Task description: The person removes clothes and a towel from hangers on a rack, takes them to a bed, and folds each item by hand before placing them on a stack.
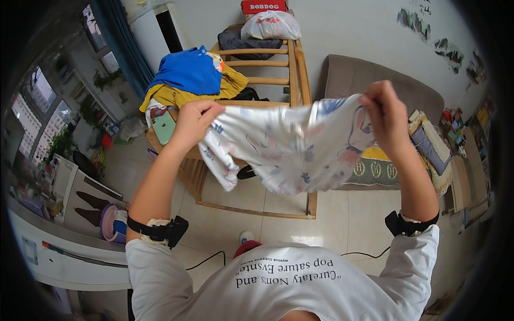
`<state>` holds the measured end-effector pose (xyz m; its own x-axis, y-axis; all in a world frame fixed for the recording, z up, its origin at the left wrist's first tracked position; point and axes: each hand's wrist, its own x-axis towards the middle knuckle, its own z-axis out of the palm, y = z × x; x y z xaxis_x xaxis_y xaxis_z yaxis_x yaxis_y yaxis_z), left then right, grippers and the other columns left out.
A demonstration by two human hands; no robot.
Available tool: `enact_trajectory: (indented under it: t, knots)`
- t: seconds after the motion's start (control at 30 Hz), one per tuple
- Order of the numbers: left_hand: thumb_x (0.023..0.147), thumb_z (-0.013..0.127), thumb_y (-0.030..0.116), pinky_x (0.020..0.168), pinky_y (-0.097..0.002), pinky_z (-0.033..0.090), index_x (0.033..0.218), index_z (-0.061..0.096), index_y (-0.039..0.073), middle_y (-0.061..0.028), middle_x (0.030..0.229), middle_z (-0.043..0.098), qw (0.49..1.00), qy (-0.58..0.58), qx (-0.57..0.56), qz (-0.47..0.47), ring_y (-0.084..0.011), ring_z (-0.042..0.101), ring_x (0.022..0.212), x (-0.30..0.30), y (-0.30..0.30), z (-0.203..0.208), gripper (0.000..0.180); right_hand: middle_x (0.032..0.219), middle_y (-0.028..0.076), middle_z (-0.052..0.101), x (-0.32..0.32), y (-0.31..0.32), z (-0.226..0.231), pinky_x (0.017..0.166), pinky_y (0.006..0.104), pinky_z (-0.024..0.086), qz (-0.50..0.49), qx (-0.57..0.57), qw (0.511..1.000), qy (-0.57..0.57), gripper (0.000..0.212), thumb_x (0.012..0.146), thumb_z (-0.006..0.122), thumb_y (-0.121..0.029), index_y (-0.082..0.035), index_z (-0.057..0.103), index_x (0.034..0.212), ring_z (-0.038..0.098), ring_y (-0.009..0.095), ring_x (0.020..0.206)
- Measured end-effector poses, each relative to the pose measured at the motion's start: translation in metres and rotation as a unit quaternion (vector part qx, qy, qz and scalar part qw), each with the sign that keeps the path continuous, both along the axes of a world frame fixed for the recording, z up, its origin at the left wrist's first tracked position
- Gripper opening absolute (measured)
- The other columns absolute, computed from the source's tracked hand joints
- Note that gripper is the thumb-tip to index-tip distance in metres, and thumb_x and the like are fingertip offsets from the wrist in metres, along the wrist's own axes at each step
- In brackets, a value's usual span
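A white garment [289, 144] with blue and pink prints is stretched in the air between my two hands, blurred in places by motion. My left hand [197, 122] pinches its upper left corner, and below that corner a sleeve or leg dangles. At the opposite end my right hand [385, 115] grips the upper right edge with curled fingers. Whether it is a top or trousers I cannot tell. Just beyond my left hand lies a light green phone [162, 128], beside a pile with a blue garment [187, 69] on top of a mustard-yellow one [234, 83].
The pile rests on a wooden slatted frame [297, 69], which also carries a white plastic bag [271, 25] and a red box [262, 6] at its far end. A grey-brown sofa [375, 77] stands to the right. At lower left is a purple basin [108, 222].
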<state>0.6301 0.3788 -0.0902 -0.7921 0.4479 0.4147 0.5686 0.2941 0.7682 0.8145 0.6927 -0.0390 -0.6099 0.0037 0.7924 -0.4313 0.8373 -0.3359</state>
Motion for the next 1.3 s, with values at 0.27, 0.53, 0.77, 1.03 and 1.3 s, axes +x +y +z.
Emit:
enact_trajectory:
  t: [0.27, 0.53, 0.77, 1.03, 1.3]
  knots:
    - [0.090, 0.056, 0.018, 0.063, -0.0211, 0.043, 0.085, 0.062, -0.001, 0.0000, 0.070, 0.058, 0.973, 0.031, 0.226, 0.030, -0.0067, 0.053, 0.065, -0.010, -0.004, -0.010, 0.020, 0.072, 0.002, 0.046, 0.008, 0.013, 0.019, 0.059, 0.0197, 0.038, -0.007, -0.017, 0.998, 0.068, 0.010, 0.087, 0.053, 0.000, -0.002, 0.043, 0.087, 0.041, 0.007, 0.064]
    - [0.096, 0.036, 0.040, 0.078, -0.0282, 0.045, 0.094, 0.058, 0.000, -0.0067, 0.087, 0.062, 0.968, -0.152, 0.123, -0.160, -0.0124, 0.058, 0.083, 0.052, 0.039, -0.064, 0.045, 0.070, -0.001, 0.041, -0.004, -0.029, 0.024, 0.056, 0.0186, 0.033, 0.087, -0.090, 0.992, 0.022, 0.010, 0.089, 0.051, -0.004, -0.004, 0.042, 0.088, 0.036, 0.005, 0.063]
    - [0.087, 0.021, 0.065, 0.103, -0.0352, 0.028, 0.128, 0.042, -0.001, -0.0096, 0.128, 0.048, 0.769, -0.460, 0.145, -0.420, -0.0198, 0.043, 0.121, 0.095, 0.071, -0.117, 0.081, 0.061, 0.000, 0.043, -0.048, -0.063, 0.020, 0.049, 0.0221, 0.033, 0.058, -0.197, 0.979, -0.006, 0.017, 0.087, 0.057, -0.010, -0.002, 0.042, 0.082, 0.036, 0.006, 0.056]
    - [0.083, 0.061, 0.005, 0.084, -0.0300, 0.048, 0.114, 0.051, 0.003, -0.0084, 0.107, 0.059, 0.875, -0.349, 0.178, -0.284, -0.0165, 0.059, 0.094, 0.048, 0.063, -0.096, 0.032, 0.062, 0.004, 0.047, -0.056, -0.058, 0.017, 0.049, 0.0232, 0.036, -0.030, -0.080, 0.994, 0.064, 0.017, 0.084, 0.061, -0.007, -0.002, 0.045, 0.083, 0.040, 0.009, 0.053]
    - [0.075, 0.070, 0.007, 0.073, -0.0235, 0.047, 0.111, 0.052, 0.002, -0.0067, 0.089, 0.060, 0.990, -0.043, 0.082, -0.104, -0.0107, 0.057, 0.077, -0.045, 0.014, -0.002, 0.040, 0.062, 0.003, 0.053, -0.031, -0.044, -0.007, 0.048, 0.0251, 0.042, -0.022, 0.092, 0.994, -0.052, 0.032, 0.069, 0.076, -0.017, -0.004, 0.048, 0.076, 0.049, 0.015, 0.052]
